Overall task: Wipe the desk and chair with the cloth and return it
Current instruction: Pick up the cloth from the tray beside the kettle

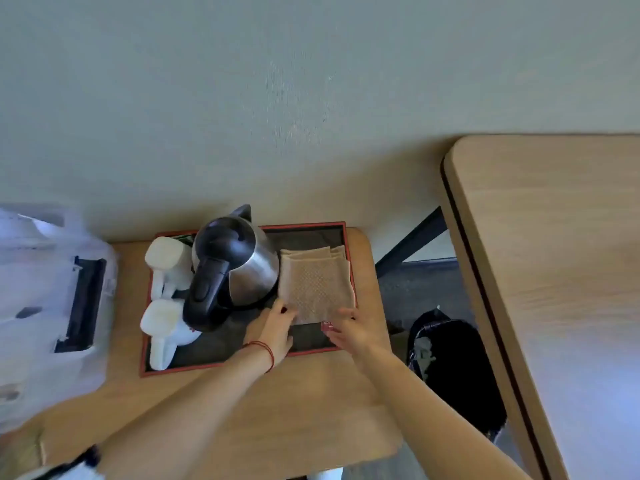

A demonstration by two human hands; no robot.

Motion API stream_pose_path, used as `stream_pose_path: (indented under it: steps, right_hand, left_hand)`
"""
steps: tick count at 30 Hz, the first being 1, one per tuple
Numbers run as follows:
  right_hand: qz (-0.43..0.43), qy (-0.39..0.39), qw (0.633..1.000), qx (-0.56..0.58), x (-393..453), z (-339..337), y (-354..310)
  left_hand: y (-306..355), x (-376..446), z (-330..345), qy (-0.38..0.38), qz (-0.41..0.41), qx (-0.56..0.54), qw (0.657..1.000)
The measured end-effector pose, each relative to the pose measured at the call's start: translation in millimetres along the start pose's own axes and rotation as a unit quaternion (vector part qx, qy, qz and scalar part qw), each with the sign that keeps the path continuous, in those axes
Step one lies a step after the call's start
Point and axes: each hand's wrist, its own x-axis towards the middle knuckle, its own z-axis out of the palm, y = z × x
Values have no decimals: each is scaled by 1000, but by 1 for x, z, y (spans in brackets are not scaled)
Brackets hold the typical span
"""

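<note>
I see the cloth (317, 284), tan, waffle-textured and folded square, lying in the red-rimmed tray (242, 364) just beyond my fingertips. My left hand (273, 329) and right hand (356, 329) touch its near edge, fingers loosely spread, gripping nothing.

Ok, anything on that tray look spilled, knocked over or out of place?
Nothing stands out. The kettle stands upright, the two white cups sit beside it, and the folded cloth lies flat in the tray. Both hands rest at the cloth's near edge.
</note>
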Motion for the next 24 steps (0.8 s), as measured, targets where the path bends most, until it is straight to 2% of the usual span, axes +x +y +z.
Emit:
stream_pose_path:
  steps: [4, 10, 12, 16, 21, 24]
  right_hand:
    - [54, 20, 993, 102, 10, 15, 5]
    - [9, 106, 980, 168, 19, 28, 5]
    - [-14, 131, 982, 132, 18, 32, 3]
    - [-132, 183, 973, 54, 9, 38, -15]
    - [-279, 151, 948, 27, -2, 29, -51]
    - [-360, 109, 927, -12, -14, 18, -75]
  left_hand:
    - [0, 18, 2, -9, -20, 93, 995]
    - [1, 26, -7, -14, -18, 132, 991]
    - [-2, 22, -9, -8, -24, 122, 992]
    - [-10, 12, -10, 30, -17, 110, 993]
    - [-13, 11, -9, 36, -13, 46, 998]
    - [-6, 17, -12, 74, -26, -108, 991]
